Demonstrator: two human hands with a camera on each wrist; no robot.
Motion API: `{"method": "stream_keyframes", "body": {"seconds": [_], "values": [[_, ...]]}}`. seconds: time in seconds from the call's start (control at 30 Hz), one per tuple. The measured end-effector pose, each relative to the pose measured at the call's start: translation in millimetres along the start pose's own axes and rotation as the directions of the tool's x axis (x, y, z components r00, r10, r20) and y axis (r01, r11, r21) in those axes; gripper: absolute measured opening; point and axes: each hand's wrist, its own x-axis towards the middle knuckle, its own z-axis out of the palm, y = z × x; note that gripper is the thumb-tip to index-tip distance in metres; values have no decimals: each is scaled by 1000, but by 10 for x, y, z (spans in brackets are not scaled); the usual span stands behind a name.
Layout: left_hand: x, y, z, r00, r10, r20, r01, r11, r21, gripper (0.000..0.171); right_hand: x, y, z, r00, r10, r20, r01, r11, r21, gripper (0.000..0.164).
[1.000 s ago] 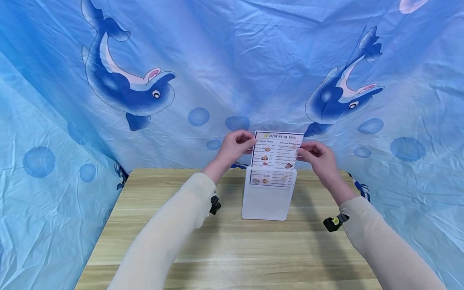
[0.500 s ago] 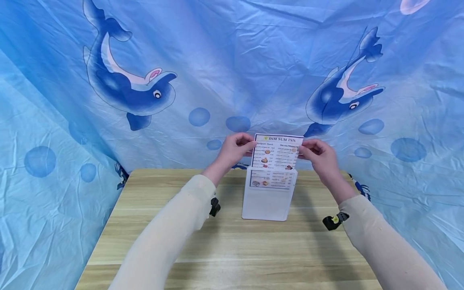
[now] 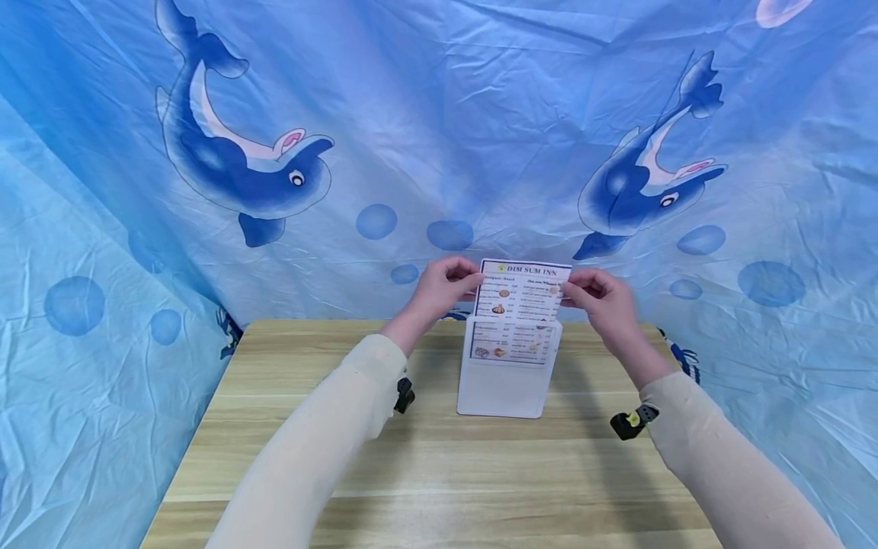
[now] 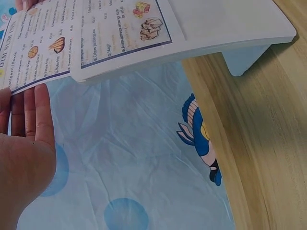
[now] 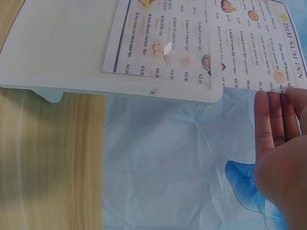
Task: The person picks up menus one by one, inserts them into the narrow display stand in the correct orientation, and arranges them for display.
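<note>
A printed menu sheet [image 3: 524, 293] headed "DIM SUM INN" stands partly inside a white upright display holder [image 3: 504, 389]. Its upper part sticks out above the holder's top edge, and its lower part shows through the clear front. My left hand [image 3: 444, 288] pinches the sheet's left edge near the top. On the opposite edge, my right hand [image 3: 604, 299] pinches it between thumb and fingers. In the left wrist view, the fingers of the left hand [image 4: 29, 143] lie behind the menu sheet [image 4: 120, 28]. The right wrist view shows the right hand [image 5: 283, 139] in a matching hold.
The holder stands near the back edge of a wooden table [image 3: 425, 473], on a support leg [image 4: 244, 60] behind it. A blue curtain [image 3: 439, 137] printed with dolphins hangs right behind the table and along both sides.
The menu sheet has slid down further into the holder, its lower edge lower behind the clear front. Both hands have moved slightly down with it, and the holder has stayed put.
</note>
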Motion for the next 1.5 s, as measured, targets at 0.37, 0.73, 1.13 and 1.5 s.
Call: {"method": "stream_keyframes", "body": {"seconds": [0.37,0.73,1.13,1.5], "values": [[-9,-51,-23,999,-34,-4,34,999,11,10,-2,59,22,1000,-22,17,22,1000,-14,24],[-23,-131,-33,999,-42,9,42,998,40,11,-45,98,24,999,15,40,-14,999,-34,27],[-32,-130,-85,998,-62,17,61,998,26,13,-20,92,47,998,15,65,-12,999,-39,28],[-33,-77,-72,997,-73,21,72,997,36,15,-39,94,33,997,24,73,-21,999,-39,28]]}}
